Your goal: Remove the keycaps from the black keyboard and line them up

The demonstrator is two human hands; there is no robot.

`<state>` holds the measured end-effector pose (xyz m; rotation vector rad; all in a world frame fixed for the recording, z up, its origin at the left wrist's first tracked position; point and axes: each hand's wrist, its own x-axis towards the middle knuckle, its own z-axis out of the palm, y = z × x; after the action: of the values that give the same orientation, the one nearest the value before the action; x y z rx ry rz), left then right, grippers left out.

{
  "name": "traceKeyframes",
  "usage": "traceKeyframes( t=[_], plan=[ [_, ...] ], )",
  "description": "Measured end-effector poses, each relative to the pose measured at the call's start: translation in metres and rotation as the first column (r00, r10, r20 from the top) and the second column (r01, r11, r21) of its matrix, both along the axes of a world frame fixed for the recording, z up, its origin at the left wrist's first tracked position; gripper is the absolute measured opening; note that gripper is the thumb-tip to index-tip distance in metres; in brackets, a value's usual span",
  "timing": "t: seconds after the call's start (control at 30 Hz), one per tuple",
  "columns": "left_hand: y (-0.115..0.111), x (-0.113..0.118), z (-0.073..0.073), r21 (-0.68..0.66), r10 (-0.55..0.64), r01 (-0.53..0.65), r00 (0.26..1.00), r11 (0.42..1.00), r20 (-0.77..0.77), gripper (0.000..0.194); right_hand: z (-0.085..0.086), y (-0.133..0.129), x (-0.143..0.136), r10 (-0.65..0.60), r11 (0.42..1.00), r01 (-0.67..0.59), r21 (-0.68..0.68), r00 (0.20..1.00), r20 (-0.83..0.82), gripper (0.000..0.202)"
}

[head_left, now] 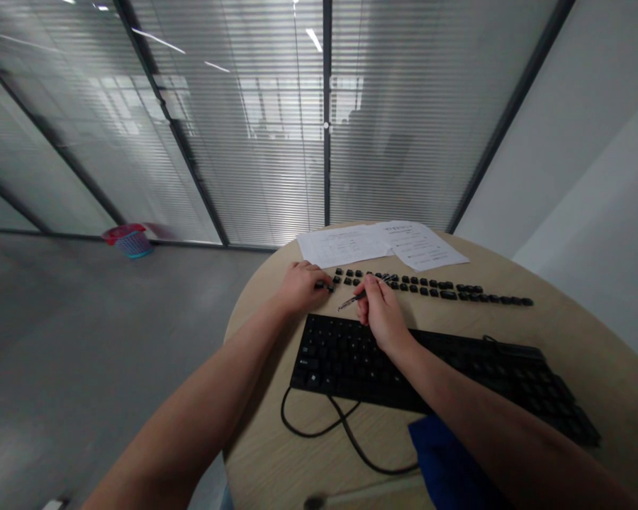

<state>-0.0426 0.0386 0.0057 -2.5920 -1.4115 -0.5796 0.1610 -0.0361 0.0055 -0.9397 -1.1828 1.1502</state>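
My left hand rests at the left end of two rows of loose black keycaps. Its fingers are curled down at a keycap on the table. In my right hand is a slim pen-like tool with a dark grip and a shiny tip pointing left and down; its exact kind is unclear. That hand hovers over the back edge of a black keyboard, between it and the keycap rows. The right forearm hides part of the keyboard.
Printed paper sheets lie behind the keycaps on the round wooden table. A black cable loops in front of the keyboard, near a blue cloth. A red and blue basket stands on the floor by the glass partition.
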Motion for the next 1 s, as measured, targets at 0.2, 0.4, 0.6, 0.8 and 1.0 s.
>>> traceKeyframes(
  t=[0.2, 0.4, 0.6, 0.8, 1.0],
  plan=[
    [0.004, -0.008, -0.001, -0.040, 0.056, -0.056, 0.998, 0.998, -0.021, 0.018, 0.002, -0.002, -0.001, 0.000, 1.000, 0.000, -0.003, 1.000, 0.003, 0.044],
    [0.008, -0.010, -0.003, -0.058, 0.064, -0.065, 0.997, 0.996, -0.031, 0.023, -0.001, 0.000, -0.001, -0.004, 1.000, 0.004, -0.007, 1.000, -0.001, 0.045],
    [0.007, -0.014, -0.001, -0.080, 0.038, -0.040, 0.999, 0.996, -0.021, 0.029, 0.000, -0.001, 0.000, -0.007, 1.000, 0.007, -0.002, 1.000, 0.010, 0.046],
    [0.005, -0.008, -0.001, -0.040, -0.036, 0.037, 0.999, 0.999, 0.014, 0.026, 0.001, -0.002, -0.001, -0.009, 1.000, 0.009, -0.011, 1.000, 0.004, 0.048],
    [0.005, 0.007, -0.003, 0.007, -0.001, 0.001, 0.999, 1.000, -0.041, 0.019, 0.003, -0.002, 0.000, -0.005, 1.000, 0.005, -0.006, 1.000, 0.017, 0.049]
  ],
)
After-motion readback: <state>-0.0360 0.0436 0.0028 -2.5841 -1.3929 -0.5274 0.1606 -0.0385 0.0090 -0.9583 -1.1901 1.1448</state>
